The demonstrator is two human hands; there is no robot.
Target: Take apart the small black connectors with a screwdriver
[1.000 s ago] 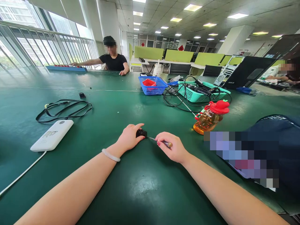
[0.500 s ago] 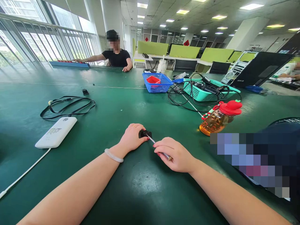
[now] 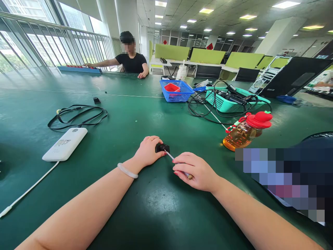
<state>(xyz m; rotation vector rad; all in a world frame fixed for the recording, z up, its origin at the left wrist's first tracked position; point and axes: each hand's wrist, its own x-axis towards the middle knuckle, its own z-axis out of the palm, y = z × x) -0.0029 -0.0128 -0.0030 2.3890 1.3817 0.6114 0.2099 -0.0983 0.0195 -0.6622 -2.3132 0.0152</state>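
On the green table [image 3: 130, 218], my left hand [image 3: 148, 151] grips a small black block-shaped part [image 3: 161, 148], its thumb on the near side. What kind of part it is, I cannot make out. My right hand [image 3: 195, 172] is closed around a screwdriver [image 3: 170, 155] with a thin metal shaft. The shaft slants up to the left, and its tip meets the face of the black part. My fingers hide much of the handle.
Left lie a white power bank [image 3: 65, 144] with a cable and a looped black cord [image 3: 78, 116]. Ahead stand a blue basket [image 3: 177, 93] and a teal basket [image 3: 223, 104] with black cables. A tilted bottle [image 3: 239, 137] is at right. Another person [image 3: 132, 62] sits across.
The view has shifted slightly, so the surroundings appear a little to the right. Both hands keep the same hold, with the screwdriver tip still at the black part.
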